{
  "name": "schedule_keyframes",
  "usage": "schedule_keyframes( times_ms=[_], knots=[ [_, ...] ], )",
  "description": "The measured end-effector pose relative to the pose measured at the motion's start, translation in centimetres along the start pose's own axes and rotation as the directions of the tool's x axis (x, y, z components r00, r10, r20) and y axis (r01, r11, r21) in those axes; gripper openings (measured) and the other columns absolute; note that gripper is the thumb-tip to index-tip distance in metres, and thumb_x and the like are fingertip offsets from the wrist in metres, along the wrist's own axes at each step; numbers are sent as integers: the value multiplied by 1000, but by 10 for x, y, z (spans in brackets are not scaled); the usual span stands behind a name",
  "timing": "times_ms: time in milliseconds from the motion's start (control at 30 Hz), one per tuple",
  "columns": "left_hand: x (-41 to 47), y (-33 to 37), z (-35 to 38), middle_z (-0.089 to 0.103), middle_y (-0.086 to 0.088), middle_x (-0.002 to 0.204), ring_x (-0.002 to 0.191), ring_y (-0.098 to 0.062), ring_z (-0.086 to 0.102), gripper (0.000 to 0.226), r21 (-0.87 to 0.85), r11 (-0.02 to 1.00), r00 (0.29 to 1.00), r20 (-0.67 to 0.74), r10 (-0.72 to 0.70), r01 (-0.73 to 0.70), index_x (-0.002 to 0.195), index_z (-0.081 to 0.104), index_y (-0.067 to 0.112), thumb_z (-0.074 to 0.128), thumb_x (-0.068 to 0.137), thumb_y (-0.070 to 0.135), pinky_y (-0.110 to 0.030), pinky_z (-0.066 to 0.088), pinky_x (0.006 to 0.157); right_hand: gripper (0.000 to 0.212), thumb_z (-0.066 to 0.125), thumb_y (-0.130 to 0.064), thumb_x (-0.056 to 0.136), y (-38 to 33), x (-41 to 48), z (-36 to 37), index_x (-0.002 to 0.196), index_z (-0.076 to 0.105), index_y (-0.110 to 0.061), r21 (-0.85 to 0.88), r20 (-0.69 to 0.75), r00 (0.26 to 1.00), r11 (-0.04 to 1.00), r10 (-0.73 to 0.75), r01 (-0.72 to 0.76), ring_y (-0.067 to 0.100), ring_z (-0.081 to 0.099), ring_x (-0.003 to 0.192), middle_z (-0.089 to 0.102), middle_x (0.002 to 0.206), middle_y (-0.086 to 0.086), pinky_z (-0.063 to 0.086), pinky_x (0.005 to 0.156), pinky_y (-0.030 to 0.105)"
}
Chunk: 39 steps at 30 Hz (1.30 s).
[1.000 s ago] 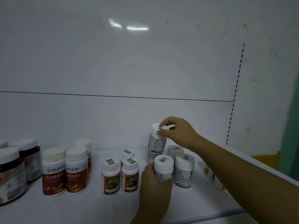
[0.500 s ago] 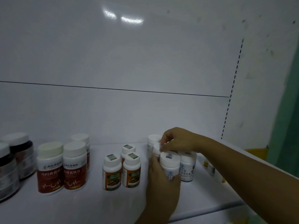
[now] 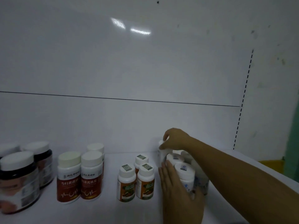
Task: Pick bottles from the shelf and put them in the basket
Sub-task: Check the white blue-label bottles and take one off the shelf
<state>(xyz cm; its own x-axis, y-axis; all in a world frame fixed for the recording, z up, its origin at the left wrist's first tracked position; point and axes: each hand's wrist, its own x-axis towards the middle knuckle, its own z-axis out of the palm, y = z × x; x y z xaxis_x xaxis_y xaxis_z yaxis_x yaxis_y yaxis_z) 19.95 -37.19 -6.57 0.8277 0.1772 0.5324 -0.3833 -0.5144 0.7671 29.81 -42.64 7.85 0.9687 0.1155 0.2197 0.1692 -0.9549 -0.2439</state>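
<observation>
Right end of white shelf (image 3: 105,212): cluster of small white plastic bottles, blue print.
- Left hand (image 3: 178,196) wraps front white bottle (image 3: 184,173); fingers (image 3: 164,170) and thumb curled round body.
- Right hand (image 3: 177,139) pinches cap of rear white bottle (image 3: 161,155); blurred.
- Basket not in view.
- Orange-label bottles (image 3: 135,180) just beside left hand.

Judgement: bottles light, rigid, smooth plastic, likely a bit slippery. Packed close, so neighbours may topple on lift. Surest hold round body below cap. Cap pinch weaker if lid loose.

Open front, crowded row
Bare white shelf board (image 3: 105,212) lies lower centre; red-labelled white-capped bottles (image 3: 80,180) and small orange-labelled bottles (image 3: 135,183) flank a narrow gap.
</observation>
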Motion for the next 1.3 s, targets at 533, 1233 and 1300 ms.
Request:
schedule_keyframes(
  times_ms=[533,1233,1300],
  knots=[
    [-14,47,-116,66,-22,114,90,-45,67,52,-764,-195,788,604,118,614,123,41,-12,41,92,30,-46,59,71,52,58,-61,55,-25,-174,-42,84,71,-21,783,-299,952,551,-70,287,9,69,73,74,79,-6,55,64,21],
    [-179,62,42,76,-7,86,76,-22,72,47,-113,292,66,984,166,950,100,62,10,68,56,24,-34,60,64,21,70,-27,76,140,-419,29,93,66,-16,896,-67,660,337,748,-290,17,67,79,72,83,-2,58,72,32],
    [-205,64,60,75,-7,87,75,-19,72,43,-48,293,-3,985,172,955,101,60,8,63,61,22,-31,59,63,26,67,-29,72,149,-452,37,94,65,-16,900,-36,587,282,808,-332,18,66,82,72,85,0,54,79,37]
  ],
)
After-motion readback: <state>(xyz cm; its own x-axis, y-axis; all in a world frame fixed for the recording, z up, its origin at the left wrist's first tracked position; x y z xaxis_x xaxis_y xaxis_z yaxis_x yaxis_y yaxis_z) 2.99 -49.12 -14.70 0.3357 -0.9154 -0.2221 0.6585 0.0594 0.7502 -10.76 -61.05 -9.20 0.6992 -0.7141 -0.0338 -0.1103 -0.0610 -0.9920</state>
